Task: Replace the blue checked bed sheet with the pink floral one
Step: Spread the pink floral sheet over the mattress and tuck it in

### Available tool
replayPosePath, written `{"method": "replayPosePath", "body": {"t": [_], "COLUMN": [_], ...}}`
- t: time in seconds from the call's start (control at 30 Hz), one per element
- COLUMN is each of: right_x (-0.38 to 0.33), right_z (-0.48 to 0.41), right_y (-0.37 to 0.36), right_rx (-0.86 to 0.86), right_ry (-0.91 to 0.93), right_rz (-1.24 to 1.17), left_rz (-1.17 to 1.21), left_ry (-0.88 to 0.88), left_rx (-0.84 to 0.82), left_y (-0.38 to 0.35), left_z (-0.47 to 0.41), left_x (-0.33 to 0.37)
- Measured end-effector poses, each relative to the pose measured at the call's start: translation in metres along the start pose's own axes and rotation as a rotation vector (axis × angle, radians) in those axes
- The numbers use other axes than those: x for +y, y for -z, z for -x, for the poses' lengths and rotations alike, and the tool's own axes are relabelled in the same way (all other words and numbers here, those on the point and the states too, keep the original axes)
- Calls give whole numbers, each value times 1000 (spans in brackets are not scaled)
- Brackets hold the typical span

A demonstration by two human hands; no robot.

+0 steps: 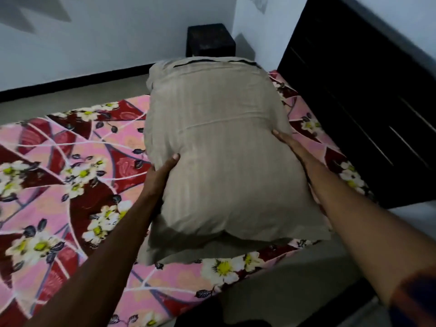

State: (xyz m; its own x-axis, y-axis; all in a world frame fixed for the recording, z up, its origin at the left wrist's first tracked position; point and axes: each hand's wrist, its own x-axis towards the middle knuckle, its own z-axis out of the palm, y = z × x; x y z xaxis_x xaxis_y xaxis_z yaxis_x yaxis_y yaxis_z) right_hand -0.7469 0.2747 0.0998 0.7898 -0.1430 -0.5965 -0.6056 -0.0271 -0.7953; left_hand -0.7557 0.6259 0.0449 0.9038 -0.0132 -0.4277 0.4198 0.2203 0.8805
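The left hand (162, 171) and right hand (286, 142) are bare, as are both forearms. A sleeve (416, 298) covers the right upper arm, blurred, in dark blue and rusty orange.

I get one view only: a head-worn wide-angle camera looking forward and down, close over the pink floral bed sheet (59, 147).

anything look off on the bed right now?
Nothing spilled, torn or askew. The pink floral sheet lies flat. The pillow sits beside the headboard, held at its sides by the left hand and right hand; its case hangs slack at the near end. No blue checked sheet in view.
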Motion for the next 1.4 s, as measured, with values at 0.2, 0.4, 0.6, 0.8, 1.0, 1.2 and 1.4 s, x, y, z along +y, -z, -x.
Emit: {"method": "replayPosePath", "body": {"t": [0.2, 0.4, 0.6, 0.8, 1.0, 1.2, 1.4], "right_x": [-31, -20, 36, 78, 73, 76, 43], "right_z": [-28, -94, -164, -196, -195, -195, -155], "right_y": [82, 164, 198, 224, 219, 230, 262], "right_rx": [103, 74, -203, -175, 1, -42, -88], "right_ry": [74, -14, -181, -102, 6, -43, -27], "right_rz": [-7, 29, 37, 182, 144, -166, -247], "left_rz": [69, 36, -13, -340, -475, -316, -244], "left_ry": [56, 123, 265, 127, 175, 248, 29], "left_rx": [24, 98, 193, 474, 498, 230, 208], "left_y": [-92, -168, -200, -222, -245, -283, -387], "left_z": [-37, -61, -83, -85, -79, -83, -90], "left_x": [-14, -48, -115, -129, -93, -28, 21]}}
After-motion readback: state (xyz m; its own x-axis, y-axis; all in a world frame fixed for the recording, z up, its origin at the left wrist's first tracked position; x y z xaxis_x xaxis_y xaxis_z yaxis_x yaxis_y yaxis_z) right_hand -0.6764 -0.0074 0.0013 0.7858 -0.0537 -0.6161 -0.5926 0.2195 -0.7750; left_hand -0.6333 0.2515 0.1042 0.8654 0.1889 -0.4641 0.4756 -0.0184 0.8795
